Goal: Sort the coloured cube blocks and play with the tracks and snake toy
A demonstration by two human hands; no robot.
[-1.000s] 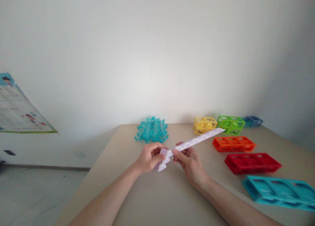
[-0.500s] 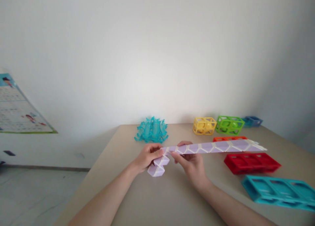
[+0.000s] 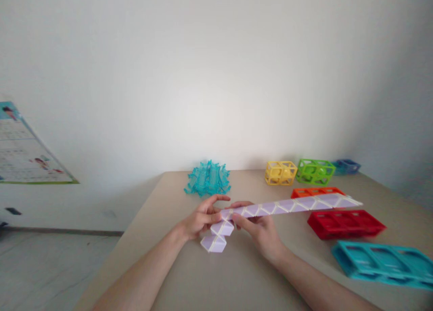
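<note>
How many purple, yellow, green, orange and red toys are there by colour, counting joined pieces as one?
Purple folding toy: 1
Yellow frame: 1
Green frame: 1
Orange frame: 1
Red frame: 1
Total: 5

Both hands [image 3: 203,218] [image 3: 259,232] close together, apparently pinching

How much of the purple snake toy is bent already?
The short end of the purple snake toy already looks bent into a zigzag. The left hand and right hand hold it near the bend now. The long end is straight, so that may be left, though I can't tell if it needs bending.
</note>
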